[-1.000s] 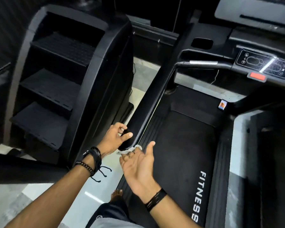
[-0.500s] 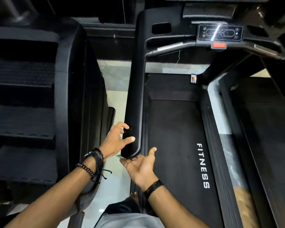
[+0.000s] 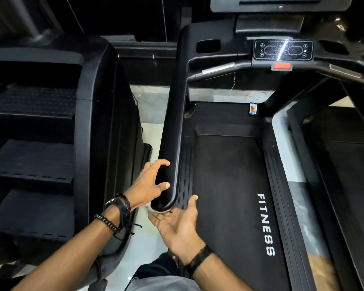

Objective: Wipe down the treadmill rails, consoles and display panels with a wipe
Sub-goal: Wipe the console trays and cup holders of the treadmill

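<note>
Console now nearer in view | left hand (image 3: 148,183) cups rail (image 3: 172,131) end, loosely | right hand (image 3: 176,222) palm-up beneath, wipe (image 3: 156,210) on straight fingers | belt (image 3: 229,185) right of hands, pale floor (image 3: 149,106) beyond

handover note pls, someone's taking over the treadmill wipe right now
Left hand: fingers curled round the near end of the left rail.
Right hand: palm up under the rail tip, wipe between fingers and rail, mostly hidden.
Done: cannot tell from this view.
Left: at least the console, the display and the right rail, none being touched now.
</note>
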Action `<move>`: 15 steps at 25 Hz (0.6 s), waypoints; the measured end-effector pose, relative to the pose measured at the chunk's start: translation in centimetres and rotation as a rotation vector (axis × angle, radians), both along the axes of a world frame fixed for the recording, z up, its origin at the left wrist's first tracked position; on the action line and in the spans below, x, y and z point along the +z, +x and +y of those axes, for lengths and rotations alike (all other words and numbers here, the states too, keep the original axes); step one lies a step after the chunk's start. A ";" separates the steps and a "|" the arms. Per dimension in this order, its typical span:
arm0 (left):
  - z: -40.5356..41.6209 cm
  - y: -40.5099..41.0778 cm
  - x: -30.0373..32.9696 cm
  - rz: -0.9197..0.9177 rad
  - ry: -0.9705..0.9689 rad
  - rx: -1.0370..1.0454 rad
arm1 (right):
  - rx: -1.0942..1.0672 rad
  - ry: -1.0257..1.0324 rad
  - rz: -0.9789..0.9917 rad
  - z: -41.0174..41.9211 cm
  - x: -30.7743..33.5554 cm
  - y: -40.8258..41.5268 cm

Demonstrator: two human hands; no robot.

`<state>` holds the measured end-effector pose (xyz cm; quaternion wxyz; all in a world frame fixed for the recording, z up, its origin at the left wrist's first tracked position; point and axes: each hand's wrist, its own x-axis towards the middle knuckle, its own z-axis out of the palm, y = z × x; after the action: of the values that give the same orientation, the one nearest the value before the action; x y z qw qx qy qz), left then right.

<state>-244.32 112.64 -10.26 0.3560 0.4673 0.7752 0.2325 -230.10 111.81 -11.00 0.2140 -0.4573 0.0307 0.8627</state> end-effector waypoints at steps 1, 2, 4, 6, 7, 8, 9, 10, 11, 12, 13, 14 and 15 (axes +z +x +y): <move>-0.1 -0.1 -0.2 -0.006 0.003 0.007 | 0.015 0.030 0.010 0.2 0.2 0.9; -0.1 -0.2 -0.4 -0.011 0.000 0.012 | 0.037 0.053 -0.005 0.6 0.0 1.3; 0.1 -0.3 -0.3 -0.001 -0.012 0.018 | 0.078 0.090 -0.060 1.5 -1.0 1.0; 0.2 -0.4 -0.4 0.011 -0.014 0.027 | 0.122 0.103 -0.100 1.7 -1.0 0.4; 0.2 -0.4 -0.3 0.014 -0.014 0.030 | 0.149 0.103 -0.112 1.8 -1.6 0.3; 0.1 -0.2 -0.4 0.017 -0.013 0.034 | 0.166 0.124 -0.119 2.1 -1.8 0.6; 0.1 0.0 -0.5 0.019 -0.008 0.044 | 0.186 0.167 -0.115 2.3 -1.5 1.1; 0.2 0.0 -0.6 0.012 -0.002 0.061 | 0.196 0.206 -0.132 2.6 -1.2 1.5; 0.3 0.0 -0.7 -0.002 0.004 0.077 | 0.224 0.254 -0.139 2.9 -1.3 1.8; 0.3 0.0 -0.7 -0.009 0.008 0.087 | 0.267 0.314 -0.156 3.3 -1.3 1.9; 0.3 0.0 -0.7 -0.008 0.008 0.088 | 0.312 0.376 -0.172 3.6 -1.6 1.7; 0.2 0.0 -0.7 -0.009 0.005 0.087 | 0.344 0.417 -0.196 3.5 -1.6 1.5; 0.1 0.0 -0.8 -0.027 0.015 0.087 | 0.381 0.468 -0.199 3.2 -1.8 1.5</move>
<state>-244.30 112.74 -11.04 0.3525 0.4324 0.7882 0.2598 -228.64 115.06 -12.83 0.1502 -0.4753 -0.2758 0.8219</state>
